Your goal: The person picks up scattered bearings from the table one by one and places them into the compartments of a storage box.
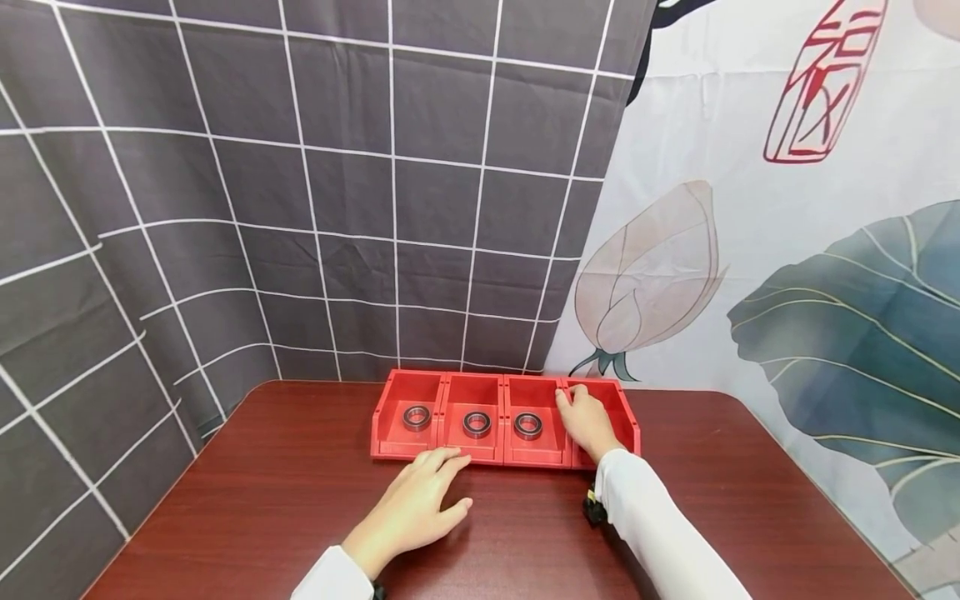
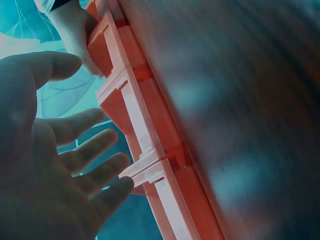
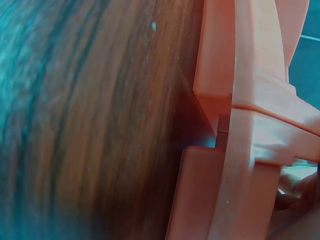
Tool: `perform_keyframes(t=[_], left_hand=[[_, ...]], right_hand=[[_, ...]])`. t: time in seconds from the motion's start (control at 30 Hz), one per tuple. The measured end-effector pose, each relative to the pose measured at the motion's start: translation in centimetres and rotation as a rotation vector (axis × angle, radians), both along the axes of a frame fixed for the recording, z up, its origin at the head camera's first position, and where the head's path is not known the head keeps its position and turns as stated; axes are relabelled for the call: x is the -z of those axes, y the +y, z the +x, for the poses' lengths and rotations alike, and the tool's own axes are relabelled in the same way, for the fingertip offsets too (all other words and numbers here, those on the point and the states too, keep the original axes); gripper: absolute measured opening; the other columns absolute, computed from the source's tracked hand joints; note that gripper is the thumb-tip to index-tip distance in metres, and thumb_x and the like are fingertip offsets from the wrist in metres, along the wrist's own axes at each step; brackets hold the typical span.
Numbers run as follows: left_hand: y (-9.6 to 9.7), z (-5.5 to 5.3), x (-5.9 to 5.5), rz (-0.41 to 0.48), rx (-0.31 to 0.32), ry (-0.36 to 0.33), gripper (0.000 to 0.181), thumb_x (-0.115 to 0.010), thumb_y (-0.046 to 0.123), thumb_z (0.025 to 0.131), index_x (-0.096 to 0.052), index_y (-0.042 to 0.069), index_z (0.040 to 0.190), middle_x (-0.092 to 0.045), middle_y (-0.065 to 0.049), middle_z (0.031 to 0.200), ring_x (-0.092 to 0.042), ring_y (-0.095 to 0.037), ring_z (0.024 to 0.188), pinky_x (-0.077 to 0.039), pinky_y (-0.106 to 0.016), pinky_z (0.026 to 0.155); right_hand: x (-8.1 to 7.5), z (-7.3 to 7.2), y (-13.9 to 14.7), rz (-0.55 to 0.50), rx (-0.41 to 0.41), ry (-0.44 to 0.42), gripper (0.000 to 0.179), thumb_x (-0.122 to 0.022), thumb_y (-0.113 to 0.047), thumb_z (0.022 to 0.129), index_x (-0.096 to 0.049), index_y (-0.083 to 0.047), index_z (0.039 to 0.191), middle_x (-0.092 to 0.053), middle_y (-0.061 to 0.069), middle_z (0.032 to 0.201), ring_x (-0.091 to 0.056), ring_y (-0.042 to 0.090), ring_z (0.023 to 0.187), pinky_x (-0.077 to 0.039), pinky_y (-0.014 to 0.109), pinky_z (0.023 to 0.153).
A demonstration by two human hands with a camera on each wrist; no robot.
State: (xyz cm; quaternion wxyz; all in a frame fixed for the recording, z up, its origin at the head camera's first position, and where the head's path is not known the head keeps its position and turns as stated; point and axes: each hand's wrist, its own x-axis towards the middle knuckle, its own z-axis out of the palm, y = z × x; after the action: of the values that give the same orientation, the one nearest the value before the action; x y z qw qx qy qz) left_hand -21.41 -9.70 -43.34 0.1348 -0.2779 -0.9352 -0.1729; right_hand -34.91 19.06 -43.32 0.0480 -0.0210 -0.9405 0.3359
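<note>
Four joined red bins form a row, and each of the left three compartments holds one ring-shaped ball bearing: the left bearing (image 1: 417, 417), the middle bearing (image 1: 477, 424) and the right bearing (image 1: 528, 426). My right hand (image 1: 588, 423) reaches into the rightmost bin (image 1: 622, 417), its fingers by the divider. That hand covers much of this compartment, and I cannot tell whether it holds anything. In the right wrist view its fingers (image 3: 295, 192) show partly behind the bin wall. My left hand (image 1: 420, 504), fingers spread, hovers at the front edge of the second bin (image 1: 472, 390) with nothing in it.
The bins stand at the back of a dark red-brown wooden table (image 1: 247, 500). Behind them hang a grey cloth (image 1: 337, 208) with white grid lines and a white cloth (image 1: 675, 125) with plant prints. A dark wrist device (image 1: 594, 508) sits under the right sleeve.
</note>
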Motion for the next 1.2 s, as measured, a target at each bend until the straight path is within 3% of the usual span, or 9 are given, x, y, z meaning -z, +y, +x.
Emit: perform_keyframes(t=[0.2,0.4,0.53,0.73,0.93,1.2], left_hand=[[0.0,0.2,0.1,-0.013,0.018,-0.027,0.056,-0.063,0.039,0.088,-0.054,0.011,0.135,-0.051,-0.008,0.138,-0.047,-0.028,0.126,-0.04,-0.049,0.103],[-0.2,0.3,0.0,-0.019,0.013,-0.036,0.057,-0.063,0.04,0.088,-0.054,0.011,0.135,-0.05,-0.009,0.14,-0.045,-0.03,0.129,-0.039,-0.051,0.104],[-0.2,0.4,-0.2,-0.02,0.015,-0.047,0.057,-0.063,0.04,0.088,-0.054,0.011,0.136,-0.049,-0.009,0.14,-0.044,-0.031,0.13,-0.039,-0.051,0.104],[-0.3,0.6,-0.2,-0.026,-0.002,-0.056,0.058,-0.061,0.042,0.088,-0.052,0.012,0.137,-0.048,-0.01,0.142,-0.042,-0.032,0.132,-0.037,-0.052,0.105],[-0.3,0.6,-0.4,-0.017,-0.015,-0.081,0.057,-0.061,0.042,0.089,-0.051,0.015,0.139,-0.045,-0.009,0.146,-0.038,-0.033,0.137,-0.034,-0.055,0.106],[0.1,0.7,-0.5,-0.032,-0.023,-0.064,0.058,-0.061,0.044,0.088,-0.051,0.016,0.138,-0.043,-0.008,0.148,-0.036,-0.035,0.137,-0.033,-0.055,0.107]], right_hand=[[-0.3,0.0,0.3,0.011,-0.025,-0.03,0.049,-0.04,-0.038,0.101,-0.04,0.001,0.131,-0.058,0.022,0.121,-0.06,0.032,0.1,-0.051,0.052,0.089],[-0.6,0.1,0.8,0.011,-0.09,-0.067,0.055,-0.04,-0.037,0.102,-0.035,0.002,0.141,-0.05,0.025,0.134,-0.056,0.037,0.113,-0.046,0.056,0.095],[-0.7,0.8,1.0,0.024,-0.132,-0.022,0.058,-0.043,-0.034,0.101,-0.032,0.003,0.145,-0.046,0.025,0.14,-0.051,0.039,0.121,-0.043,0.056,0.098],[-0.8,2.7,0.9,0.125,-0.157,0.14,0.058,-0.054,-0.026,0.096,-0.038,0.003,0.143,-0.045,0.025,0.139,-0.044,0.041,0.126,-0.036,0.058,0.104],[-0.7,5.2,0.3,0.254,-0.187,0.301,0.06,-0.064,-0.032,0.089,-0.047,-0.006,0.141,-0.041,0.019,0.146,-0.039,0.04,0.131,-0.031,0.066,0.103],[-0.5,8.7,-0.5,0.314,-0.274,0.337,0.068,-0.068,-0.044,0.086,-0.047,-0.015,0.144,-0.04,0.01,0.15,-0.04,0.035,0.133,-0.033,0.066,0.101]])
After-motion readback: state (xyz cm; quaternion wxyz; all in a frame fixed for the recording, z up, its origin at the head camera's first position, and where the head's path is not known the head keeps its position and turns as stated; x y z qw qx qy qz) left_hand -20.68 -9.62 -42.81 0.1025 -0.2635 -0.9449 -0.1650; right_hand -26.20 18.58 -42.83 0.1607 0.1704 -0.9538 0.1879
